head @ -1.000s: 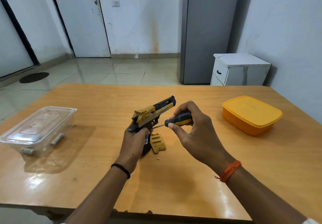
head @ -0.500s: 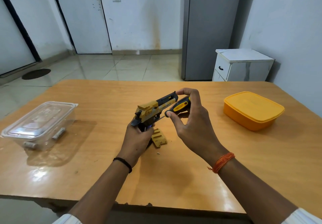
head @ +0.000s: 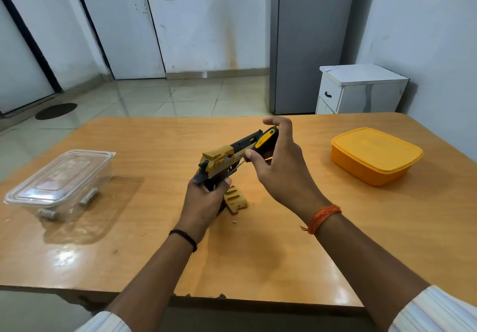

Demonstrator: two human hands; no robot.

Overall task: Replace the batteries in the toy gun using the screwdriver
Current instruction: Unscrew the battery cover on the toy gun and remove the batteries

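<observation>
As before, screwdriver (head: 265, 139) now steeper, toy gun (head: 224, 161) held.

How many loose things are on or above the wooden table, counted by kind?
Lidded containers: 2, clear plastic box and orange plastic box
Yellow-black toy gun: 1
Yellow-black screwdriver: 1
Detached yellow cover: 1
Small screw: 1
Total: 6

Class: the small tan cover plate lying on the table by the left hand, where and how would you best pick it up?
Pinch the cover plate across its long edges, coming from above and its open right side: it lies flat, with the left hand crowding its left.
</observation>
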